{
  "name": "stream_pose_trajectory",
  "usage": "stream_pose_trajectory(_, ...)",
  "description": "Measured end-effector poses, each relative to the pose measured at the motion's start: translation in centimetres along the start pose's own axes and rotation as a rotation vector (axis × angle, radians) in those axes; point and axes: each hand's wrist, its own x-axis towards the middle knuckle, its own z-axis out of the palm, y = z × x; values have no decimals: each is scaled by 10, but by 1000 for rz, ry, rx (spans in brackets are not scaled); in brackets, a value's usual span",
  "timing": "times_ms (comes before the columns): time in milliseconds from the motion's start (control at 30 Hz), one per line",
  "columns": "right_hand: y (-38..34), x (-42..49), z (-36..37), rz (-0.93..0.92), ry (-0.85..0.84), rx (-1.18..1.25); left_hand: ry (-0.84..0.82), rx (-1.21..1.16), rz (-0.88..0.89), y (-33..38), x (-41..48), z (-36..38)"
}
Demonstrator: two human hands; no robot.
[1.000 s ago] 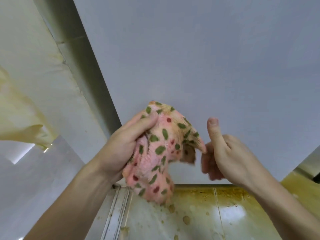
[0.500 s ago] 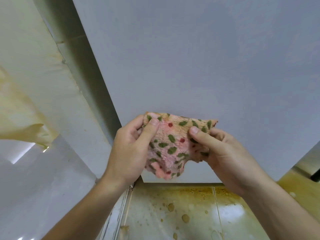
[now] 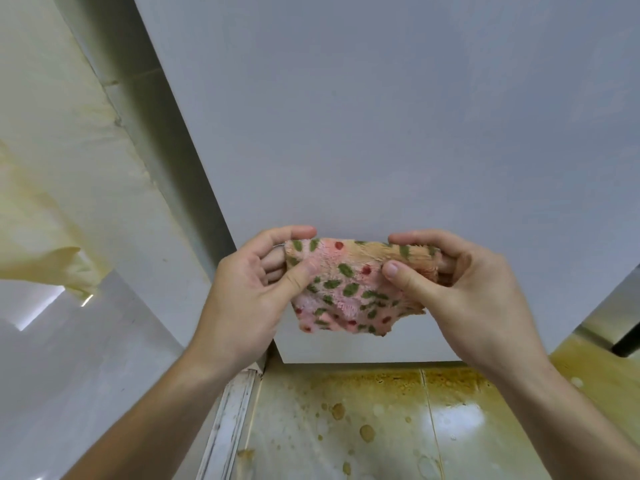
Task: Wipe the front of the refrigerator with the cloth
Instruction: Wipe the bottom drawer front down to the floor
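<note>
A fluffy pink cloth point(image 3: 349, 289) with green and red spots is stretched between my two hands in front of the lower part of the white refrigerator front point(image 3: 381, 116). My left hand point(image 3: 256, 289) pinches its left end between thumb and fingers. My right hand point(image 3: 460, 289) pinches the right end the same way. The cloth hangs in a short fold below my thumbs, and I cannot tell whether it touches the door.
The refrigerator's grey side point(image 3: 166, 143) runs along a pale wall point(image 3: 69, 168) with a yellowed sheet point(image 3: 38, 251) on the left. Below lies a stained, glossy tiled floor point(image 3: 363, 427) with a white threshold strip point(image 3: 228, 420). A dark appliance edge point(image 3: 620, 317) shows at the right.
One second ago my left hand alone held the bunched cloth. My right hand then took its other end, and both hands have pulled it wider and flatter.
</note>
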Motion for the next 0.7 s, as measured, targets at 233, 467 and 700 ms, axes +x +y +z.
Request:
stream_pose_trajectory(233,0,-2,4,-246,155,-407,228,421,189,-9,-8,2)
stream_pose_trajectory(467,-5,-6,3,-296,-16,-271,208,455,369,-8,0,3)
stream_pose_trajectory(700,0,2,25,-335,167,-326,394,371,430,-13,8,7)
